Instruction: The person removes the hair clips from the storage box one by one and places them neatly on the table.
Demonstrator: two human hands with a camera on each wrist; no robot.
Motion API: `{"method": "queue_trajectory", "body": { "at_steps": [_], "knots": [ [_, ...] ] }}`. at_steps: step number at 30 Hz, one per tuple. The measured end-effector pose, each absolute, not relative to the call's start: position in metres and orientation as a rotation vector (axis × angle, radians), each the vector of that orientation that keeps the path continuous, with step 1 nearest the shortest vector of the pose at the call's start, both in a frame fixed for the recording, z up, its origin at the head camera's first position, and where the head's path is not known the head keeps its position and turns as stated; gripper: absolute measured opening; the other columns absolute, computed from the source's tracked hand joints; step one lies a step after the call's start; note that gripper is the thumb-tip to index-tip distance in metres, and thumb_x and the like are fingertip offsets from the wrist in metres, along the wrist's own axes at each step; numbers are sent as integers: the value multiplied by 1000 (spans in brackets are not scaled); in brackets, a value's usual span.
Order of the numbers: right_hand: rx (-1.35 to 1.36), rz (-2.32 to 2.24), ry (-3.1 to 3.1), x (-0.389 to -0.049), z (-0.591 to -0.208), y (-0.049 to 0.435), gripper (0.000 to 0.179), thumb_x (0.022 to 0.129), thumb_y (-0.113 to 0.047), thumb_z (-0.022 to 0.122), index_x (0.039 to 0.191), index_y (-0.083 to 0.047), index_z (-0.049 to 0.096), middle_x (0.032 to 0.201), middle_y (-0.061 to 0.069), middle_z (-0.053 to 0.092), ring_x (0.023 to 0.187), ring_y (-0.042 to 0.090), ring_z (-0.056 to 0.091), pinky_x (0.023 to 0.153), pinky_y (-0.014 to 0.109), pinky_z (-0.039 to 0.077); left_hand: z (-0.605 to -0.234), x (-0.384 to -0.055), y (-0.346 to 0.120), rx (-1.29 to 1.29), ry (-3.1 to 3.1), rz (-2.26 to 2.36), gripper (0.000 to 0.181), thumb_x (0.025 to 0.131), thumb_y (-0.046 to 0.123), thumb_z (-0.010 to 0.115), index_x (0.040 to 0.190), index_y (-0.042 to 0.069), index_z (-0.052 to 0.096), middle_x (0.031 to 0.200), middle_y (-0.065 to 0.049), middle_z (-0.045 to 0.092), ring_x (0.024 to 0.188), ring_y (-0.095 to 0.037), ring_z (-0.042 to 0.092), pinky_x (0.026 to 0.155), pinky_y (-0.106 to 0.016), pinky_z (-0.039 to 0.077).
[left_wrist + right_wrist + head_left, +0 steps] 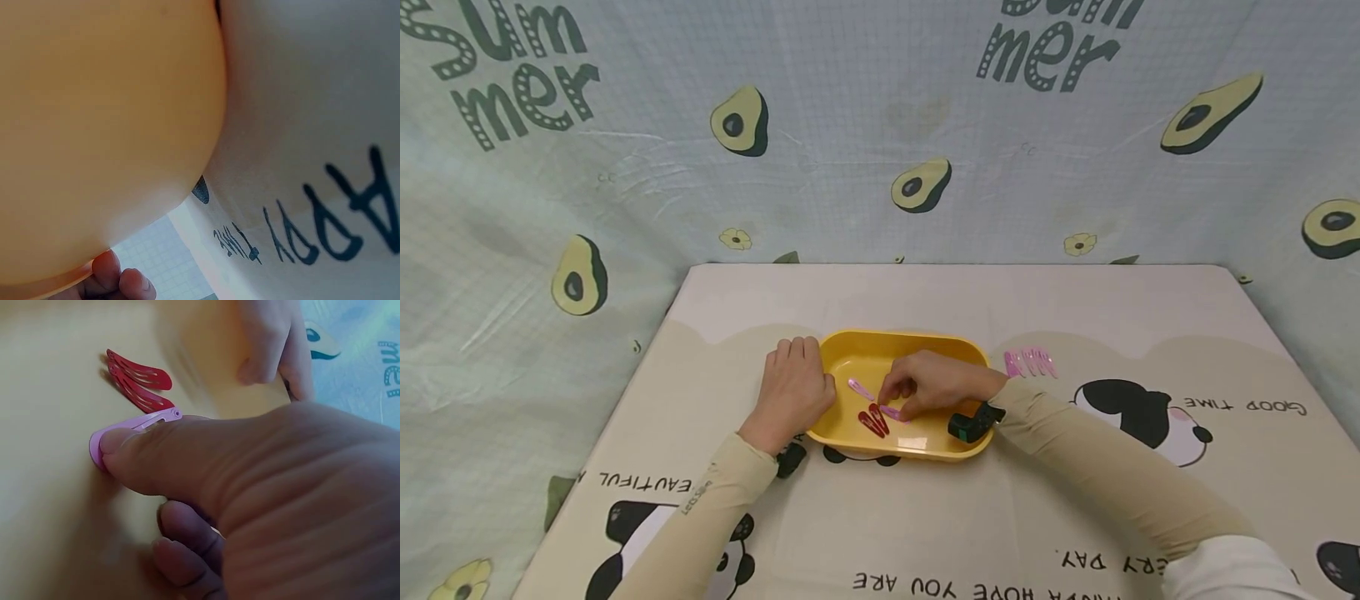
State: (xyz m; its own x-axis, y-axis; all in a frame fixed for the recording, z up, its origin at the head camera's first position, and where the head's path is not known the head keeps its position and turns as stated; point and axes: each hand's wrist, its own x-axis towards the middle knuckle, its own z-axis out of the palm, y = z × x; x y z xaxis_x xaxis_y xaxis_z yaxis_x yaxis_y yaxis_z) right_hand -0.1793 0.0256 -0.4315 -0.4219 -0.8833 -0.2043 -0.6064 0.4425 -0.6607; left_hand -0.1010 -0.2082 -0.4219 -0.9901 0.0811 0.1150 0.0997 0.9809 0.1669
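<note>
A yellow tray (917, 340) stands on the table, and my left hand (793, 392) grips its left rim, with fingertips (105, 269) curled at the edge in the left wrist view. Inside the tray, my right hand (936, 382) pinches a pink snap hair clip (97, 449) between thumb and finger, close over the tray floor. Two red snap hair clips (873, 421) lie side by side just left of the pinched clip. Another pink hair clip (860, 388) lies in the tray behind the red ones.
Right of the tray, several pink hair clips (1030, 362) lie in a row on the printed tablecloth (910, 517). A dark wrist camera (972, 423) on my right wrist hangs over the tray's right end. Behind the table hangs an avocado-print sheet (835, 200).
</note>
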Motion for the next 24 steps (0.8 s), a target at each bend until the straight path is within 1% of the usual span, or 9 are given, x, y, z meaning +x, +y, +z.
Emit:
{"method": "queue_trajectory", "body": {
  "at_steps": [8,16,24],
  "knots": [
    [-1232,-680,2146,-179,-431,26,20,88,-15,80,107,-16,78,100,-2,70,88,6,55,82,18,48,-422,-102,-208,-131,-3025,-251,17,92,14,53,94,-2,50,81,-12,45,79,-29,38,72,-35,29],
    [-1209,-727,2088,-179,-430,27,18,88,-5,72,103,-14,74,93,-1,70,79,5,55,74,18,47,-422,-101,-207,-125,-3020,-253,17,92,14,53,95,-2,50,81,-12,45,79,-29,38,72,-35,28],
    [-1199,-757,2095,-179,-432,27,19,87,-3,67,101,-14,74,92,-1,70,79,5,56,76,18,49,-422,-101,-207,-117,-3033,-257,17,93,15,52,96,-2,50,82,-12,46,80,-29,38,73,-35,28]
  ]
}}
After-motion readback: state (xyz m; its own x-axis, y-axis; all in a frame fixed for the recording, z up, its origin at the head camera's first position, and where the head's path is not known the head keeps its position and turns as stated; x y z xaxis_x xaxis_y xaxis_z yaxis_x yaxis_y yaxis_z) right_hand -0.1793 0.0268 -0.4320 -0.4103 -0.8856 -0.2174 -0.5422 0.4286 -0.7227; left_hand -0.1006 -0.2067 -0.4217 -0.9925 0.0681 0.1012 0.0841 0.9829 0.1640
